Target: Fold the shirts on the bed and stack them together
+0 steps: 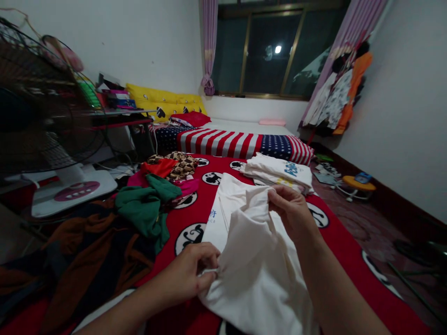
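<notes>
A white shirt (258, 260) lies partly spread on the red bedcover, its near part lifted and wrinkled between my hands. Blue lettering shows on its flat left part. My left hand (195, 270) pinches the cloth at the lower left edge. Higher up and to the right, my right hand (288, 204) grips a bunched fold between thumb and fingers. Just beyond my right hand sits a folded stack of white shirts (279, 170), the top one printed with blue letters.
Loose clothes, among them a green garment (146, 204) and a brown-and-navy one (101, 251), lie heaped at left. A standing fan (70, 186) is beside them. Further back is another bed (223, 144) with a striped cover. A small stool (359, 183) stands on the floor at right.
</notes>
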Available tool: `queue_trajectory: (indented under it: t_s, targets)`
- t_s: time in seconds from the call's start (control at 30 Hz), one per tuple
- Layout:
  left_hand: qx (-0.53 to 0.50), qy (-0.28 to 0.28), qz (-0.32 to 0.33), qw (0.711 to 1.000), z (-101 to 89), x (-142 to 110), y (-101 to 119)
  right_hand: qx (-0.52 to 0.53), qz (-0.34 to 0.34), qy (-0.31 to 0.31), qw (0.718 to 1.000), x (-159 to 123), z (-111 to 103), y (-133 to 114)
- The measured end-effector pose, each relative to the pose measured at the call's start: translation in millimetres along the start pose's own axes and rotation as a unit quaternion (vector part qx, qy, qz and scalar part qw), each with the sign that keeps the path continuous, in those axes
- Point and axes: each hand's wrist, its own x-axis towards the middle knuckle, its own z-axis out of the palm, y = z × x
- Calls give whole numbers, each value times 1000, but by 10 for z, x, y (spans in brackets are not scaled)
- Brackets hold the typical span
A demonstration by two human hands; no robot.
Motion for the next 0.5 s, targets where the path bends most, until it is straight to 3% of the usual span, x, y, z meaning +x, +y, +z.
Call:
queue_trajectory:
  t_s: [0.1,0.2,0.33,0.43,0.5]
  targets:
    - [-25,-86,-75,993,-181,74,5,47,-39,66,996,22,2,14]
    - [-24,-164,-127,978,-390,230,93,53,-58,91,993,34,26,2]
    - [-134,-96,-73,984,-468,529,303,60,-63,66,994,14,77,-32]
    - [-232,-78,4,970,-302,700,461,49,-60,52,996,-1,74,-45]
    - [-218,-12,41,975,-143,747,529,7,-43,48,998,4,42,-47]
